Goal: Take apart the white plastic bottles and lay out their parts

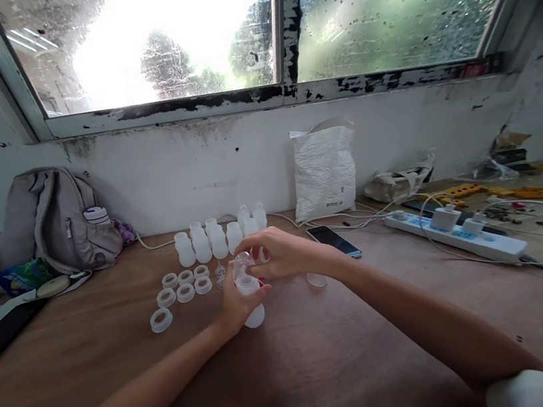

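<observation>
A frosted white baby bottle point(254, 317) stands near the middle of the table, and the fingers of my left hand point(235, 306) are wrapped around its upper part. Just above the bottle's mouth, my right hand point(274, 257) pinches a clear dome-shaped piece point(242, 260); whether it touches the bottle I cannot tell. Left of my hands lie several translucent collar rings point(186, 292) in rows. Small clear teats point(220, 275) sit between the rings and my left hand. Behind them stand several more frosted bottles point(201, 245), with taller clear-topped ones point(259, 214) at the back, partly hidden by my right hand.
A clear round disc point(316, 280) and a phone point(335, 242) lie to the right. Farther right is a white power strip point(458, 234) with plugs and cables. A white plastic bag point(324, 172) leans on the wall. At left are a grey backpack point(54, 220) and a black device point(7, 335).
</observation>
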Available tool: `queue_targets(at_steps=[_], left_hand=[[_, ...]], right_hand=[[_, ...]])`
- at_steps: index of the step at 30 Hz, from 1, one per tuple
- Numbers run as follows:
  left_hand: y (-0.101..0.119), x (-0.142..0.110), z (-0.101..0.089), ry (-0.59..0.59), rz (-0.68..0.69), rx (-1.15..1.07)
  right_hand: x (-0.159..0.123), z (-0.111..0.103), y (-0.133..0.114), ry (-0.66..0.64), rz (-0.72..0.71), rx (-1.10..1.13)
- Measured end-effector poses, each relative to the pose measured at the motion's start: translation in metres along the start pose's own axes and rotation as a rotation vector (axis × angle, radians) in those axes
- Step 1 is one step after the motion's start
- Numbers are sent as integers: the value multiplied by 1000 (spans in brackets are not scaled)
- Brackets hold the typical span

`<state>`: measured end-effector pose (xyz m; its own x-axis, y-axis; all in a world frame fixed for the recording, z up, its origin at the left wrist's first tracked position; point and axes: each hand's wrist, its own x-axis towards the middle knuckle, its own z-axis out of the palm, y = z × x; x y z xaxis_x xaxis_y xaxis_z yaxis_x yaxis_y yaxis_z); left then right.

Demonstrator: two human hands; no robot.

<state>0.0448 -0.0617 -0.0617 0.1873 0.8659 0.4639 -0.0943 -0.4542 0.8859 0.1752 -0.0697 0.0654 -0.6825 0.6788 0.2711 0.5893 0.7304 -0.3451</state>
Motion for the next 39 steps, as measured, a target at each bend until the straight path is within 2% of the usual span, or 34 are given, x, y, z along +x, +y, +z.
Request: queue_targets(at_steps=[2, 5, 7, 10, 16, 19, 21, 23, 27, 30, 34, 36, 39], left_hand=[[-2, -3, 1, -51, -35, -17], [-6, -5, 1, -140, -111, 15], [-7, -5, 1, -169, -116, 17], [-10, -3, -1, -229, -121, -2], [-20, -1, -7, -474, -182, 139], [-18, -2, -7, -423, -147, 175], [-14, -5, -9, -286, -106, 183], [-8, -10, -13, -173, -72, 172], [3, -22, -28, -154, 78, 233], [10, -29, -37, -135, 184, 357], [19, -37, -41, -123, 234, 459], [21, -42, -40, -137, 255, 454], [20, -49, -40, -145, 356, 411]], right_hand=[[4, 0, -1, -90, 11, -46], [3, -4, 2, -138, 29, -67], [0, -8, 5, -166, 51, -46], [-6, -12, 11, -187, 69, -7], [-14, -16, 12, -178, 126, 24], [-20, -17, 18, -139, 139, 47], [-27, -14, 28, -92, 168, 122], [-38, -6, 43, -67, 233, 291], [-65, 27, 69, -183, 384, 819], [-82, 57, 75, -239, 420, 988], [-88, 82, 65, -247, 420, 951], [-89, 88, 56, -185, 396, 880], [-91, 90, 44, -84, 316, 740]])
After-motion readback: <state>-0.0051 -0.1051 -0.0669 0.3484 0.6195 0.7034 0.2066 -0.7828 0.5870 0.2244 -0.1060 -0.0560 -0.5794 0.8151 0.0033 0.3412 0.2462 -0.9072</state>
